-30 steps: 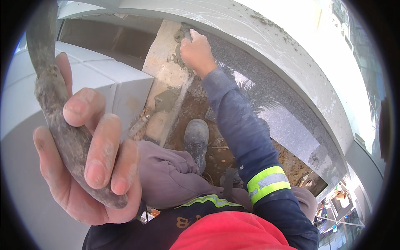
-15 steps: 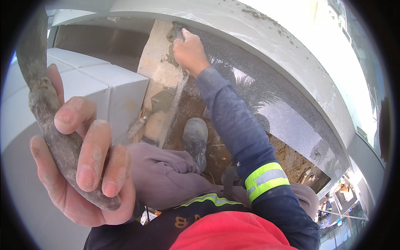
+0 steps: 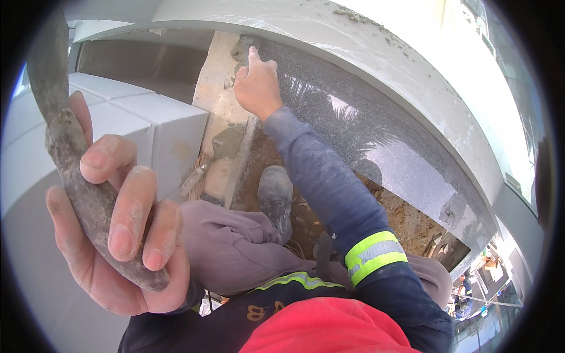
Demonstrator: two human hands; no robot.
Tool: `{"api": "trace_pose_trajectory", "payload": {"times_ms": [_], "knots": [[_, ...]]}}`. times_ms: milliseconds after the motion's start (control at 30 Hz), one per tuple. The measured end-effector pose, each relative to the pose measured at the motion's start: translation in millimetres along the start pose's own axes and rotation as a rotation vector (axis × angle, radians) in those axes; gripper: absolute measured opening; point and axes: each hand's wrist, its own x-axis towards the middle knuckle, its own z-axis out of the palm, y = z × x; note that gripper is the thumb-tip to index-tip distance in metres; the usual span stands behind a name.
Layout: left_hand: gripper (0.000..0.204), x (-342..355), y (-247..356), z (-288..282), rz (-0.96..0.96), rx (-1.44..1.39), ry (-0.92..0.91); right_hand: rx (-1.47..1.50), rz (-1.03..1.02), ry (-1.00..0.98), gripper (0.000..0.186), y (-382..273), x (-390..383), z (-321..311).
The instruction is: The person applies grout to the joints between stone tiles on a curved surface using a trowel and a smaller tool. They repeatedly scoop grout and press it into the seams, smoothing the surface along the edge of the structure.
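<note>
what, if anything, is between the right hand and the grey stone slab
Nothing visible: the right hand overlaps the slab at its far left end, though contact can't be confirmed. The white block sits off to the left, as does the left hand gripping the tool.

Bright daylight bleaches a pale curved surface (image 3: pixel 453 76) at upper right and glares off a polished grey slab (image 3: pixel 365 120).
Feathery reflections mark the slab; fisheye distortion bows straight edges toward a black rim, the lower-right background (image 3: pixel 479 288) small and indistinct.
</note>
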Motion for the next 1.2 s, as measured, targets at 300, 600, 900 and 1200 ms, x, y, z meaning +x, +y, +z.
{"api": "trace_pose_trajectory", "payload": {"times_ms": [300,600,900,1200], "knots": [[0.065,-2,4,-5,0.006,-0.005,0.002,-0.082,0.162,-0.12,0.074,-3,-1,19],[0.064,-6,5,-9,0.006,0.001,-0.025,0.208,-0.001,-0.099,0.07,31,-32,-37],[0.066,-14,12,-9,0.049,0.02,-0.035,0.492,0.472,-0.302,0.039,62,-23,-149],[0.065,-11,8,-4,0.032,0.016,-0.019,0.435,0.434,-0.331,0.035,17,40,-69]]}}
